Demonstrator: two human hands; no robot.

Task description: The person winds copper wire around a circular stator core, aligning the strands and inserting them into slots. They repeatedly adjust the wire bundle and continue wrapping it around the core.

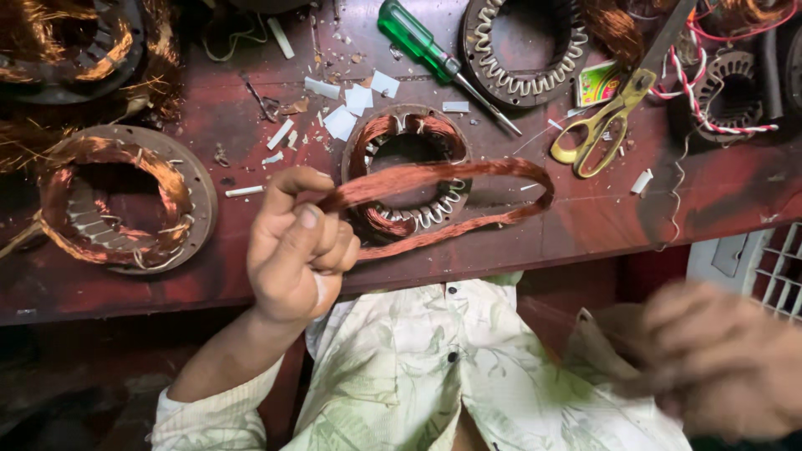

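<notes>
My left hand (pixel 294 249) is closed around one end of a long loop of copper wire coil (pixel 468 174), which stretches to the right above the red workbench (pixel 585 217). Under the loop lies a round motor stator (pixel 407 171) partly wound with copper and lined with white paper slots. My right hand (pixel 718 359) is low at the right, blurred, and seems to pinch a thin brownish piece of paper (pixel 597 334); what it is stays unclear.
A larger wound stator (pixel 117 199) lies at the left, an empty one (pixel 522 50) at the back. A green-handled screwdriver (pixel 418 42), yellow-handled scissors (pixel 606 125), white paper scraps (pixel 351 108) and red-white twisted wire (pixel 697 92) lie about.
</notes>
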